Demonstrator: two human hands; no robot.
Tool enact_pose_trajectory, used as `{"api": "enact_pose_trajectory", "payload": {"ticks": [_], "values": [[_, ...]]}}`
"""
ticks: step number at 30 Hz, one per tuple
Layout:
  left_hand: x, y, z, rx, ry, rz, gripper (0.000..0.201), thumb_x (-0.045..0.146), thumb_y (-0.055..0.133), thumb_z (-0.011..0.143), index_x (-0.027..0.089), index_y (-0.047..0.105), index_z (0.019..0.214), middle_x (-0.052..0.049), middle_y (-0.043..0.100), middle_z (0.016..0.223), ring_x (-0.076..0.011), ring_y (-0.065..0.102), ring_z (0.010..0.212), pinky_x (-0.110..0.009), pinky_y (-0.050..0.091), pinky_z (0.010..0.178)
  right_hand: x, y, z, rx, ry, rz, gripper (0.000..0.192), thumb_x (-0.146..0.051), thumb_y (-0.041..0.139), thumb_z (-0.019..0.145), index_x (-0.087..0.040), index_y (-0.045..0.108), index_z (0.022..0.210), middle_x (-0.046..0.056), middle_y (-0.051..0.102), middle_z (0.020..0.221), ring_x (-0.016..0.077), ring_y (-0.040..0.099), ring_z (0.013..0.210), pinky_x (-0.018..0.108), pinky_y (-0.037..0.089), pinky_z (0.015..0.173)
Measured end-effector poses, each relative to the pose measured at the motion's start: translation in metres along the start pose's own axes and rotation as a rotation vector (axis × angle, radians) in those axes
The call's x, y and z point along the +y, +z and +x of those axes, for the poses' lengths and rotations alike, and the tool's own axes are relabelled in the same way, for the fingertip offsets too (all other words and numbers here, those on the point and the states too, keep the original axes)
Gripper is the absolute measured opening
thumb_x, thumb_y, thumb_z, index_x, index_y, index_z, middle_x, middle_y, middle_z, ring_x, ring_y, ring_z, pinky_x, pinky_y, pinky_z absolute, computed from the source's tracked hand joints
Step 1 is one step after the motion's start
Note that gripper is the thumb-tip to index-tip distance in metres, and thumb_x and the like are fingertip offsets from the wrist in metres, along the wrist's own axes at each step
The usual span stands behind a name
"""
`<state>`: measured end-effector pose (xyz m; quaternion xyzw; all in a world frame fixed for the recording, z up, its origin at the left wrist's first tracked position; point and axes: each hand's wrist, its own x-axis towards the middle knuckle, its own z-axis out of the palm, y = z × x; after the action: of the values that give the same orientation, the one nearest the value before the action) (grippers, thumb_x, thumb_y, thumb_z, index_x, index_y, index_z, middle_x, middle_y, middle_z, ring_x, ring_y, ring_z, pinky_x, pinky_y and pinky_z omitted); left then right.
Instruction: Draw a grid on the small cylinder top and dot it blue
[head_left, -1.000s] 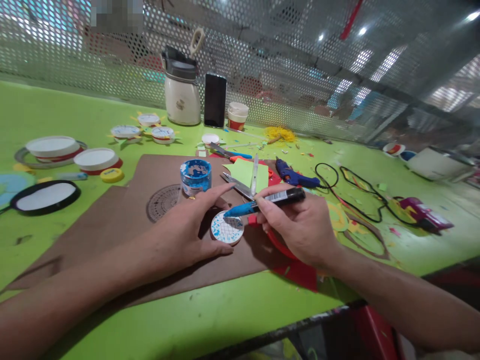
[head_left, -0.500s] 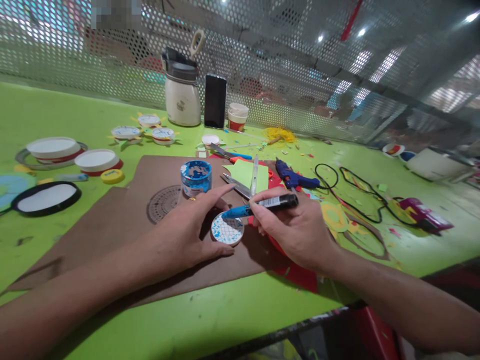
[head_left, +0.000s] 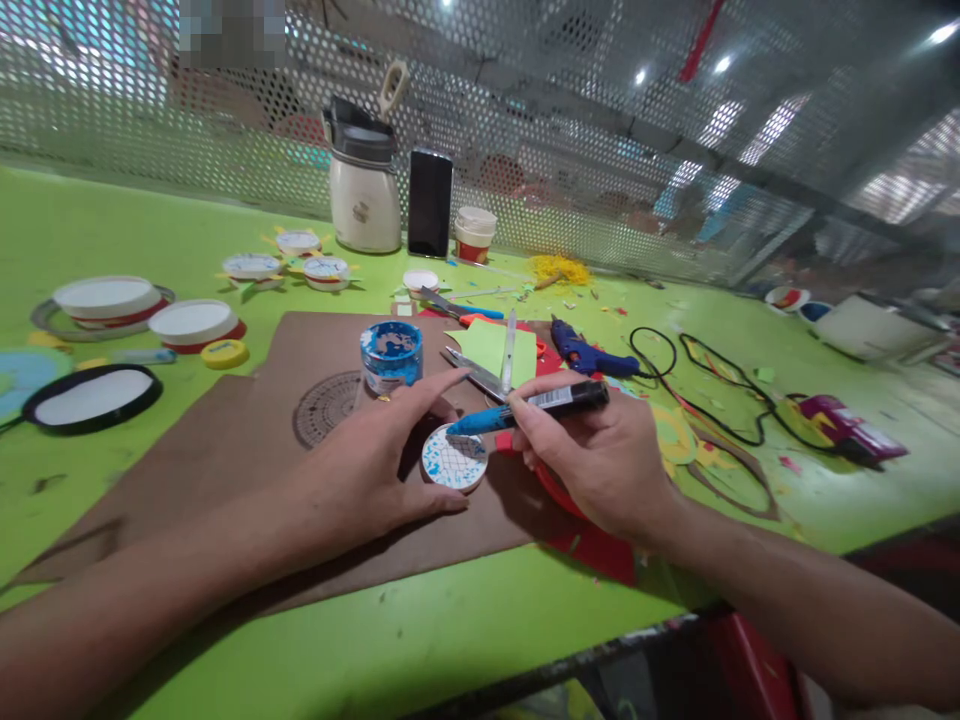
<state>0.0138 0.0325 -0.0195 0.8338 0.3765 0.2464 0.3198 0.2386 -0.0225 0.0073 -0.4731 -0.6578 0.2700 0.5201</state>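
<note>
My left hand [head_left: 375, 460] cups a small round white disc [head_left: 454, 460] that lies on a brown paper sheet [head_left: 247, 430]; thumb and fingers press against its left and near rim. The disc bears a drawn grid and blue paint smears. My right hand [head_left: 600, 450] grips a black marker [head_left: 540, 405] with a blue front end, whose tip touches the disc's upper edge. A small jar with a blue-smeared lid [head_left: 391, 355] stands just behind my left fingers.
On the green table [head_left: 450, 620] lie scissors [head_left: 454, 305], a blue glue gun [head_left: 589, 355] with black cable [head_left: 712, 385], several white lids [head_left: 191, 320], a jug [head_left: 365, 180], a black phone [head_left: 430, 203] and paper scraps. A perforated metal screen [head_left: 600, 150] closes the back.
The marker in my right hand has shifted slightly back and forth over the disc's top edge. My left hand has stayed on the disc.
</note>
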Motion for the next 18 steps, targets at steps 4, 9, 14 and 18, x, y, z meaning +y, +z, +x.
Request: {"api": "enact_pose_trajectory", "payload": {"ticks": [4,9,14,18], "values": [[-0.006,0.002,-0.001,0.022,0.042,-0.003,0.099,0.043,0.086,0.076,0.027,0.044,0.164,-0.007,0.079,0.127,-0.0334,0.073,0.113,-0.043,0.055,0.097,-0.001,0.002,0.000,-0.007,-0.016,-0.014,0.004,-0.020,0.075,0.093,-0.019,0.073,0.089,-0.005,0.067,0.062,0.0092,0.059,0.049,0.020,0.051,0.048],[-0.004,0.001,-0.001,0.019,0.039,-0.008,0.098,0.042,0.085,0.076,0.028,0.044,0.164,-0.005,0.079,0.125,-0.0323,0.074,0.111,-0.043,0.056,0.096,-0.007,-0.003,-0.001,0.032,0.011,0.049,0.005,-0.023,0.076,0.094,-0.020,0.075,0.091,-0.004,0.068,0.063,0.0102,0.062,0.052,0.021,0.052,0.051],[0.013,-0.004,-0.002,-0.022,-0.102,-0.001,0.097,0.037,0.086,0.072,0.022,0.048,0.160,-0.011,0.074,0.135,-0.0371,0.069,0.122,-0.051,0.054,0.105,-0.023,-0.012,0.023,0.081,0.000,0.216,0.005,-0.024,0.075,0.094,-0.021,0.074,0.091,-0.005,0.068,0.060,0.0108,0.062,0.051,0.021,0.054,0.050],[0.016,-0.005,-0.005,-0.012,-0.111,0.023,0.093,0.035,0.087,0.071,0.020,0.052,0.156,-0.015,0.073,0.137,-0.0399,0.067,0.127,-0.057,0.052,0.110,-0.032,-0.002,0.066,-0.046,0.001,0.193,0.014,-0.030,0.080,0.089,-0.018,0.072,0.089,-0.003,0.068,0.061,0.0108,0.060,0.050,0.023,0.052,0.050]]}}
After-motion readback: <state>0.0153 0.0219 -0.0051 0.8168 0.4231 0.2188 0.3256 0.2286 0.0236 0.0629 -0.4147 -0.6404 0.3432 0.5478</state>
